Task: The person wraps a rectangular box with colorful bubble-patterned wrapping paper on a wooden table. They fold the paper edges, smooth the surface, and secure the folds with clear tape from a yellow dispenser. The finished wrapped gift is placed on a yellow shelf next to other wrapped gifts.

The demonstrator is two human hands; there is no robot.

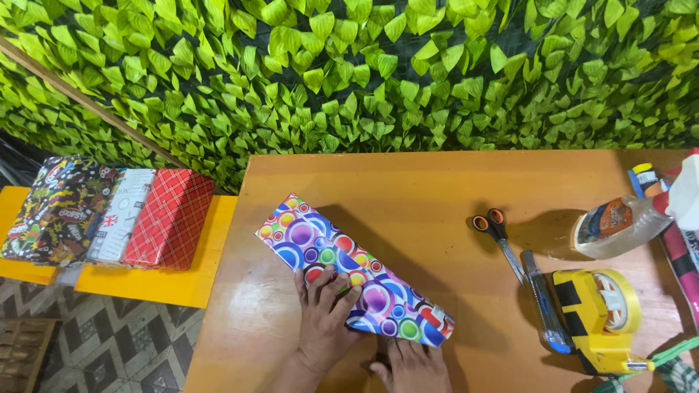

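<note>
From the head camera, a long box wrapped in glossy paper printed with coloured circles [355,285] lies slantwise on the near-left part of the wooden table [437,182]. The left hand [324,313] lies flat on its near end, fingers spread and pressing down — open, not gripping. The right hand [411,364] rests just beside the box's near right corner, its fingers laid flat at the paper's edge.

The box looks light and stiff, but its paper is slick and creases easily; the long edges and corners give the surest hold.

Farther right lie scissors [499,236], a glue bottle [619,225] and a yellow tape dispenser [601,313]. On the yellow bench [175,284] to the left sit three wrapped parcels [109,215].
</note>
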